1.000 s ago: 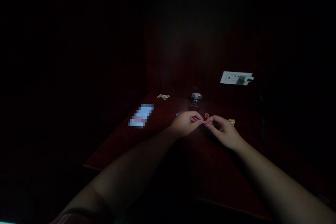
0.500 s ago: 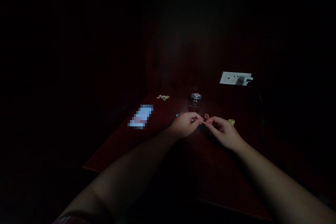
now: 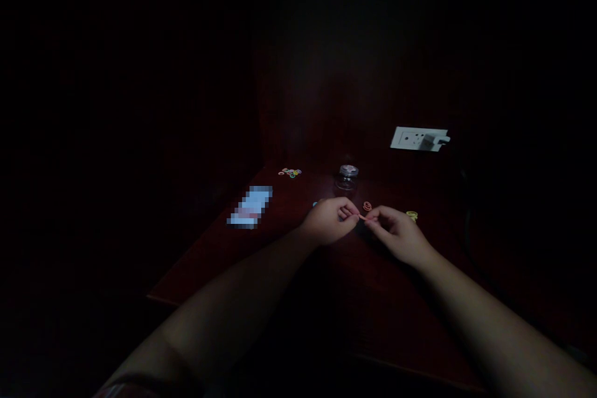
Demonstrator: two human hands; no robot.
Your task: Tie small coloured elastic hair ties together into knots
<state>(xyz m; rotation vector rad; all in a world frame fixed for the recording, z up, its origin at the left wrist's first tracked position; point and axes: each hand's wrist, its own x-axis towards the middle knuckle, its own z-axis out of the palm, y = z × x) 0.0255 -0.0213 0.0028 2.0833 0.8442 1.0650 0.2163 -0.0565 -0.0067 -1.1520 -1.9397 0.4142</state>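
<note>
Between my two hands is a small orange-pink hair tie [image 3: 362,217], pinched at its ends over the dark red table. My left hand [image 3: 328,221] grips one end with thumb and fingertips. The other end is between the thumb and finger of my right hand [image 3: 400,233]. Just beyond my fingers lies a small pile of orange-pink hair ties [image 3: 367,206]. Yellow hair ties [image 3: 411,216] rest behind my right hand, partly hidden by it. A bit of something light blue [image 3: 316,204] shows behind my left hand, mostly covered.
A clear lidded jar [image 3: 347,178] stands behind my hands. Mixed coloured hair ties [image 3: 291,173] lie at the back left of the table [image 3: 212,261]. A pixelated bright rectangle [image 3: 250,207] is on the left. The wall carries a white socket [image 3: 417,139] with a plug in it.
My hands stay almost in place, still pinching the hair tie; the fingers have shifted only slightly. Everything else on the table looks the same.
</note>
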